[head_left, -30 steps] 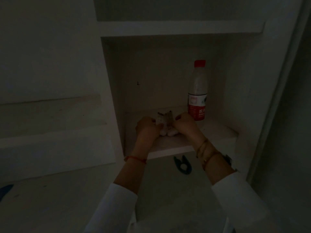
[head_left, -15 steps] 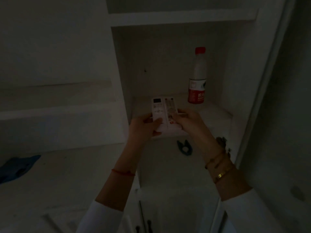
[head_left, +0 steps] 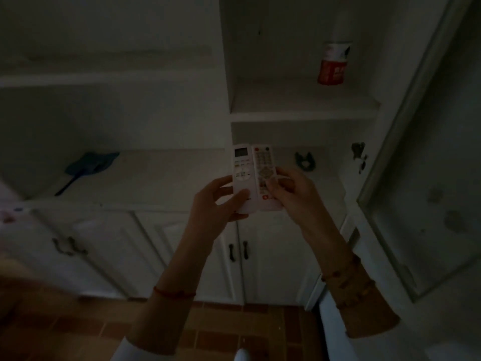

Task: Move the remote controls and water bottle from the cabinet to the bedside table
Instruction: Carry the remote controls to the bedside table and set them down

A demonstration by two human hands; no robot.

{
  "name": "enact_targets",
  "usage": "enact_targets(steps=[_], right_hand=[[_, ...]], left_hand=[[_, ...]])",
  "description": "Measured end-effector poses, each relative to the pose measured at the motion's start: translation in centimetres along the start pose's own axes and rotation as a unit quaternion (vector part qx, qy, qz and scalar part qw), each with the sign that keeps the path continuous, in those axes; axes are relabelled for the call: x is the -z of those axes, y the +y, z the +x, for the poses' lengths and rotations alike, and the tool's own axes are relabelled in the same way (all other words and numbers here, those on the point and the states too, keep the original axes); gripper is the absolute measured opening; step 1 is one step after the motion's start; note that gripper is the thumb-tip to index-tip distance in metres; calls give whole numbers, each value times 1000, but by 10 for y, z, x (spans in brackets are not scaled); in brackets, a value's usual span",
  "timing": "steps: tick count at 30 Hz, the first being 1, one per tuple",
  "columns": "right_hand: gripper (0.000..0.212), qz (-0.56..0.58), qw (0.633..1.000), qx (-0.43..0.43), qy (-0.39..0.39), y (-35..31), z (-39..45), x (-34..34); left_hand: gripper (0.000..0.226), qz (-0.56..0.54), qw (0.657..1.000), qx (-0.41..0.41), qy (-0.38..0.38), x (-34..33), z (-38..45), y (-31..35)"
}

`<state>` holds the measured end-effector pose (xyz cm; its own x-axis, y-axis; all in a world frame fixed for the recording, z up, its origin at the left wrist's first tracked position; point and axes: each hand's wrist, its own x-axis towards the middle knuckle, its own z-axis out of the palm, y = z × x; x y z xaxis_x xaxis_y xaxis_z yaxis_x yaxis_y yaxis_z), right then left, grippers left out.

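Observation:
Two white remote controls are held side by side in front of me, clear of the cabinet. The left remote [head_left: 242, 168] has a small screen and rests in my left hand [head_left: 213, 201]. The right remote [head_left: 264, 165] carries many buttons, and my right hand [head_left: 294, 194] grips it with the thumb across its face. The water bottle [head_left: 334, 62], with a red and white label, stands upright at the back right of the cabinet shelf [head_left: 302, 113]; its top is cut off by the frame edge.
A white counter [head_left: 145, 183] runs left of my hands with a blue dustpan-like item [head_left: 88, 165] on it. A dark clip [head_left: 304, 161] lies on the lower ledge. White cupboard doors [head_left: 260, 251] sit below, a cabinet door [head_left: 421, 157] stands at right, and the floor is brick tile.
Both hands lifted the two remotes off the cabinet shelf and drew them back toward me. The view has tilted downward, so the bottle now sits near the top edge.

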<state>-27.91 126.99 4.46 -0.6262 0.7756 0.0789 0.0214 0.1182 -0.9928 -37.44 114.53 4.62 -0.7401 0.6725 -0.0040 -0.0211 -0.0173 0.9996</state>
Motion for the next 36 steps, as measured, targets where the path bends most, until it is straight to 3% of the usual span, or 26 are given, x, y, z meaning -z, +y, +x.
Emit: enact_targets(steps=[18,27,36], right_hand=[[29,17,975,-71,-210,61,-133,-81],[24,7,947,-79,-312,64,-162,-132],[33,-11,901,-71,-428,62,-180,-185]], left_hand=[[43,6,985,78,153,90,-165,-70],[46,-25,969,93,228,135,-211,-83],[44,-30,934,81,346,165,-253,-92]])
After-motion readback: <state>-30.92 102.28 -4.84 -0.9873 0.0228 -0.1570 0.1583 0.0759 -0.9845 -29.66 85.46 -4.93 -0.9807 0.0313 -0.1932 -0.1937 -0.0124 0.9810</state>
